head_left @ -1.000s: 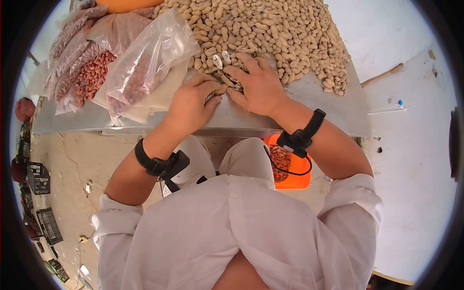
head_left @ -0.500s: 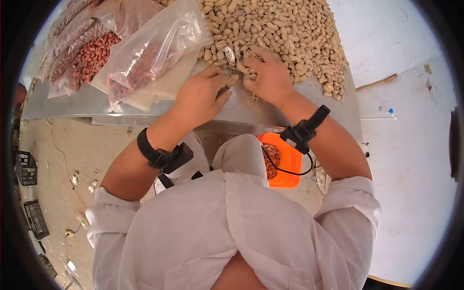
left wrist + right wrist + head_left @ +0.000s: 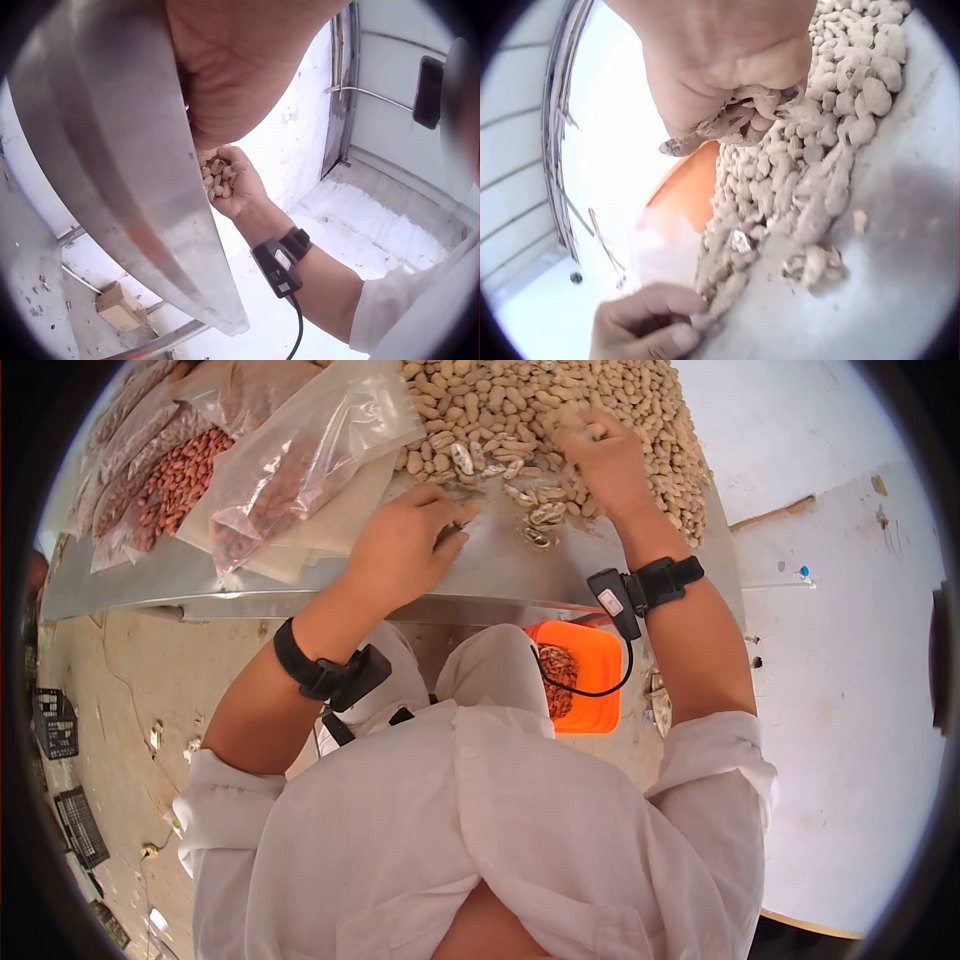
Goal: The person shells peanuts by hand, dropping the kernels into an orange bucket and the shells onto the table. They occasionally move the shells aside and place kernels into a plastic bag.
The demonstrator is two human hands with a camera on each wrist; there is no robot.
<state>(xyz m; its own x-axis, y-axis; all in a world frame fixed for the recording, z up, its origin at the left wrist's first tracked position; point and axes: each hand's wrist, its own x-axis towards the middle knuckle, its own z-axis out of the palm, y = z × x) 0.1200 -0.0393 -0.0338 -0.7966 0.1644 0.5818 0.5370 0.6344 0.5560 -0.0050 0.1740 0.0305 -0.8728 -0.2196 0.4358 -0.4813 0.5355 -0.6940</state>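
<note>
I read the left hand (image 3: pixel 405 545) near the surface's (image 3: pixel 330 582) front edge, its grip narrow on a single pod (image 3: pixel 468 513) at the fingertips; the exact lie of the pod's long axis I cannot tell. The peanut pile (image 3: pixel 500 405) spreads beyond and rightward, toward the surface's right edge, with the right hand (image 3: pixel 610 468) nearer it, grip curled round a loose clutch of pods (image 3: pixel 751 116). Left forearm slants inward; right forearm angles forward and leftward, hand over the pile.
</note>
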